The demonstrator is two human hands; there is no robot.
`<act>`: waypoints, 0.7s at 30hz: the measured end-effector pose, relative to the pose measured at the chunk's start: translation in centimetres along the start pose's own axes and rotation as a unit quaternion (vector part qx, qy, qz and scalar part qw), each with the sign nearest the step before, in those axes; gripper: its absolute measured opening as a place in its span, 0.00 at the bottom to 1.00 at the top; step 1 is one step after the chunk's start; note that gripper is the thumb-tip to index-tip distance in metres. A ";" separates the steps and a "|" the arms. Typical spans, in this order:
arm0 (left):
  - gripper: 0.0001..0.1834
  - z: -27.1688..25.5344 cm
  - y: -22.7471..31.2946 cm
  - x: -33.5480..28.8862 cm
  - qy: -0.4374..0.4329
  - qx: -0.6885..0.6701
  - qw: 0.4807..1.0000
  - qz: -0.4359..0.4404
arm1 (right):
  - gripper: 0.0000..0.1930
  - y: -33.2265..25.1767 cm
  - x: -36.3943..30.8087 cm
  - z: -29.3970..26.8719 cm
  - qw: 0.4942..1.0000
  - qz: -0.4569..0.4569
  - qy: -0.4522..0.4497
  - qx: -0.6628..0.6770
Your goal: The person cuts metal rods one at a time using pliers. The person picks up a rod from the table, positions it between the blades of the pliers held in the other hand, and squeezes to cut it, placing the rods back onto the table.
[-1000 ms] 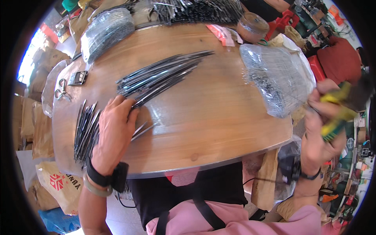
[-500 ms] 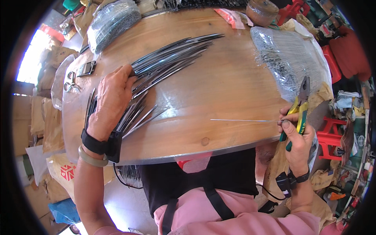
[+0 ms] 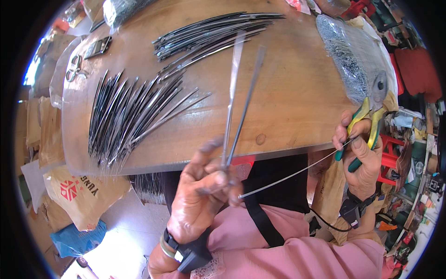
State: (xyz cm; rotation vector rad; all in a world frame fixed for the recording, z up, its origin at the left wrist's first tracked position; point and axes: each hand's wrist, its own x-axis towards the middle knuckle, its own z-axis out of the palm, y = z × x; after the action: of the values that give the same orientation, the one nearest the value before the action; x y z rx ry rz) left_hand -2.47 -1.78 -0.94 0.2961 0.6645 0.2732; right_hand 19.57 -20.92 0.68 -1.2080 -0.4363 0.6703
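Observation:
In front of my body, my left hand [image 3: 204,186] pinches two long thin dark strips [image 3: 231,93], which stand upright and are blurred by motion. My right hand [image 3: 364,156] closes around pliers [image 3: 375,100] with yellow and green handles, their jaws pointing up. A thin wire [image 3: 297,173] is also pinched in the right fingers; its free end slopes down to the left, close to my left hand. Two heaps of similar strips lie on the wooden table: a fanned heap [image 3: 132,116] at the left and a flatter heap [image 3: 209,37] farther back.
Small scissors [image 3: 74,69] and a dark flat rectangular object [image 3: 98,47] lie at the table's left. A clear plastic bundle of thin wires [image 3: 341,60] rests at the far right, and another plastic bag [image 3: 123,11] at the far left. A red stool [image 3: 390,158] stands beyond the right edge.
My left hand has moved from the strip heaps to near my body, now with two strips in it. The pliers stay in my right hand, and the wire now slopes downward.

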 end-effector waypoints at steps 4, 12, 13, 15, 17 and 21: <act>0.14 -0.3 0.1 0.2 -0.029 0.129 0.989 -0.068 | 0.08 -0.9 0.1 0.3 0.995 -0.061 -0.010 -0.080; 0.08 -0.1 -1.2 -0.3 0.027 0.357 0.934 0.004 | 0.11 -1.1 0.0 -0.3 0.898 -0.148 -0.110 -0.399; 0.08 0.1 -1.1 0.0 0.018 0.377 0.926 -0.013 | 0.10 -1.1 0.0 0.6 0.874 -0.135 -0.106 -0.454; 0.08 0.3 -0.5 0.4 0.000 0.413 0.909 -0.055 | 0.11 -0.7 0.8 2.2 0.819 -0.171 -0.150 -0.527; 0.07 0.5 -0.2 0.6 -0.002 0.436 0.896 -0.084 | 0.13 -0.7 2.5 3.3 0.773 -0.230 -0.233 -0.543; 0.08 0.6 -0.2 0.6 0.004 0.441 0.891 -0.107 | 0.14 1.8 3.4 3.8 0.749 -0.226 -0.300 -0.546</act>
State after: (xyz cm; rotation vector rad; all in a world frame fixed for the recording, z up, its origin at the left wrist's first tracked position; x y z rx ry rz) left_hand -1.57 -1.83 -0.88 1.0867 0.7948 -0.2650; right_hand 19.21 -15.62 0.04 -1.8483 -1.7976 0.3149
